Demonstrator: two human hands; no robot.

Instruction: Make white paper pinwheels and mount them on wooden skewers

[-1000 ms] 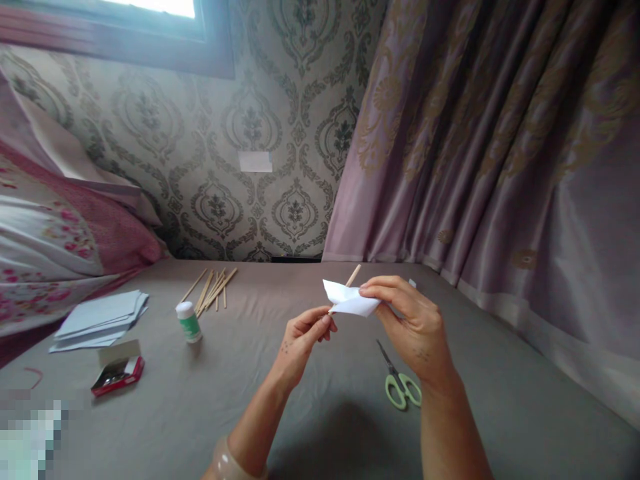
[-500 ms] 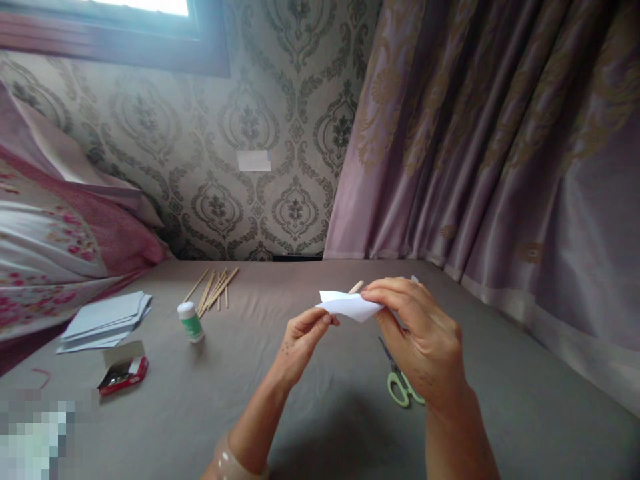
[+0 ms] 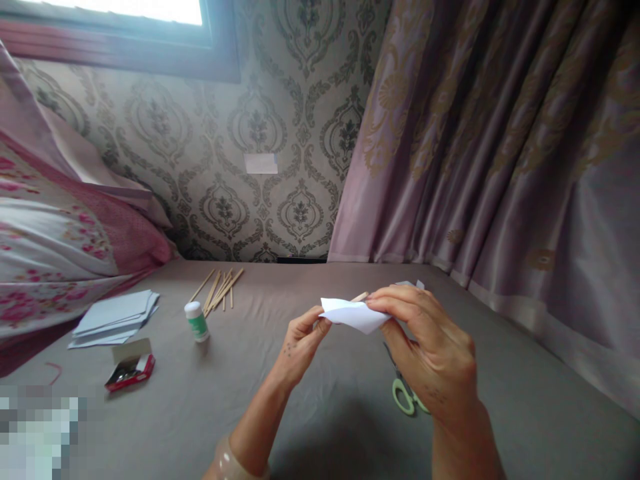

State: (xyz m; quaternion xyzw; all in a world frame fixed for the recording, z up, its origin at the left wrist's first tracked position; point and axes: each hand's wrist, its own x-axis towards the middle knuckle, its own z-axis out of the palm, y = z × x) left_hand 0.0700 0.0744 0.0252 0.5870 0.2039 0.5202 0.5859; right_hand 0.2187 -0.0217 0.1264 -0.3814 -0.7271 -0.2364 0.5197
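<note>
A folded piece of white paper (image 3: 357, 316) is held up between my hands over the grey cloth. My right hand (image 3: 430, 350) pinches its right side between thumb and fingers. A thin wooden stick (image 3: 360, 297) pokes out behind the paper, only its tip showing. My left hand (image 3: 301, 347) is closed at the paper's left edge, on the stick's near end, which the paper and fingers now hide. Partly covered by my right wrist, scissors (image 3: 403, 399) with pale green handles lie on the cloth.
To the left stand a white-and-green glue bottle (image 3: 197, 323) and an open red box (image 3: 130, 373) of small metal items. Behind are several wooden sticks (image 3: 219, 292) and a stack of paper sheets (image 3: 114, 319). A small pale scrap (image 3: 420, 285) lies beyond my right hand.
The paper has tilted and lowered over the stick, so less of the stick shows. My right hand has shifted slightly right and down. My left hand stays nearly in place.
</note>
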